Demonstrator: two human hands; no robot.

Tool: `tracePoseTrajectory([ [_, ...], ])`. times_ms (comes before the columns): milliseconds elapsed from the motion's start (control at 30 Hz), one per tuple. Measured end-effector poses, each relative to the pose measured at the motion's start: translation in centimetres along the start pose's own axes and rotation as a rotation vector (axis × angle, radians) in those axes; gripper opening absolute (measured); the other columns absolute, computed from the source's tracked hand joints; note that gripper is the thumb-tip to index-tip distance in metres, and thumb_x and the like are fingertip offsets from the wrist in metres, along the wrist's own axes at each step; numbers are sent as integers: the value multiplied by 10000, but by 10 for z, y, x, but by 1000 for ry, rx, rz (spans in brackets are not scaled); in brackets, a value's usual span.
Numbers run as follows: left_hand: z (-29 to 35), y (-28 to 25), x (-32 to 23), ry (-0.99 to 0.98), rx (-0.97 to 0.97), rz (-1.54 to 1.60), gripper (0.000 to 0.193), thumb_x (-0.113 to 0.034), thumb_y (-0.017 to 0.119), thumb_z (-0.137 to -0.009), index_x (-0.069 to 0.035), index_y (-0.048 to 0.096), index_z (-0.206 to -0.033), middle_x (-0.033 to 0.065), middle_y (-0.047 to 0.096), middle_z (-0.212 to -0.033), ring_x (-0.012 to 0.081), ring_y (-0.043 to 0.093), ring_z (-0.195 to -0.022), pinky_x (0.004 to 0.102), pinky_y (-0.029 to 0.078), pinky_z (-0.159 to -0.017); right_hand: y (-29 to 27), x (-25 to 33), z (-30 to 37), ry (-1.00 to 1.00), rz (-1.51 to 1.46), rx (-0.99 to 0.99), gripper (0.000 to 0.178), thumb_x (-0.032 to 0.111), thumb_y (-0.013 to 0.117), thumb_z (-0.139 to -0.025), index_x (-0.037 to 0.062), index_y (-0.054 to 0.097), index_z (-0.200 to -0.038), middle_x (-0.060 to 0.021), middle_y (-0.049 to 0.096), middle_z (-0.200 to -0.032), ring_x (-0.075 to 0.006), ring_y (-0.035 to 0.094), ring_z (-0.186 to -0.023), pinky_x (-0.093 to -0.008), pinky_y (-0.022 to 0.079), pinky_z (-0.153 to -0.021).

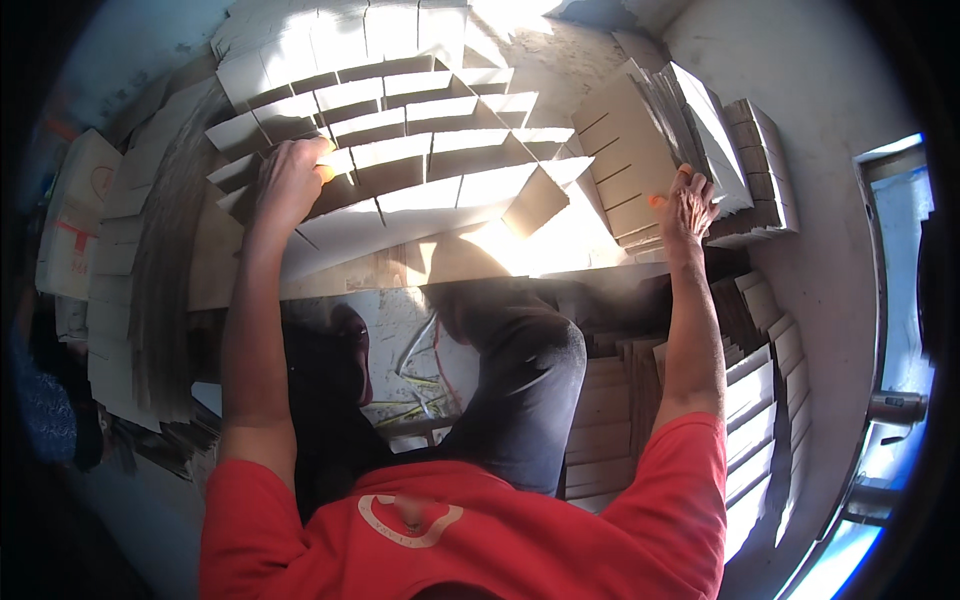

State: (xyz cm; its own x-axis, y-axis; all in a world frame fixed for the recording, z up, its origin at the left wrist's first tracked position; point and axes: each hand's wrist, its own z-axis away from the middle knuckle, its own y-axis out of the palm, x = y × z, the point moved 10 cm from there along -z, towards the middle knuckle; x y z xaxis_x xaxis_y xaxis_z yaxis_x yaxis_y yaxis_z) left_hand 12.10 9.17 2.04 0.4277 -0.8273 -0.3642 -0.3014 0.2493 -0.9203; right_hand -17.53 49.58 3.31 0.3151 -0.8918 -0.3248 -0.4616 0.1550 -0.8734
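- Ten o'clock: your left hand (290,182) hides part of the cardboard grid (430,204).
- Two o'clock: your right hand's grip is unclear.
- Six o'clock: your red shirt (560,545) is cut off.

Wooden table (375,266) carries cardboard grid (430,197)

The grid takes up the middle of the table, its pale strips standing on edge and crossing one another. To its right, slotted cardboard sheets (612,145) lean together in a stack. Sunlight whitens the tabletop near its front edge. Below, on the light-coloured floor (392,326), lie thin strips (416,380), some yellow, beneath the table's front edge.
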Motion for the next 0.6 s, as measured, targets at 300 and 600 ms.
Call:
tracePoseTrajectory([
  [300,13,-1,6,2,-59,52,362,-84,658,-756,-54,620,-1114,184,627,-1025,331,549,-1044,407,424,-879,-7,-11,-21,-15,-229,-25,275,278,680,-780,69,554,-908,-145,627,-969,-338,590,-973,-452,492,-780],
  [600,16,-37,-9,26,-245,131,293,-184,684,-779,-13,629,-1010,198,633,-912,358,601,-881,426,468,-762,-39,-28,-19,229,-679,-202,264,313,576,-859,65,652,-906,-111,674,-937,-302,635,-898,-386,484,-766],
])
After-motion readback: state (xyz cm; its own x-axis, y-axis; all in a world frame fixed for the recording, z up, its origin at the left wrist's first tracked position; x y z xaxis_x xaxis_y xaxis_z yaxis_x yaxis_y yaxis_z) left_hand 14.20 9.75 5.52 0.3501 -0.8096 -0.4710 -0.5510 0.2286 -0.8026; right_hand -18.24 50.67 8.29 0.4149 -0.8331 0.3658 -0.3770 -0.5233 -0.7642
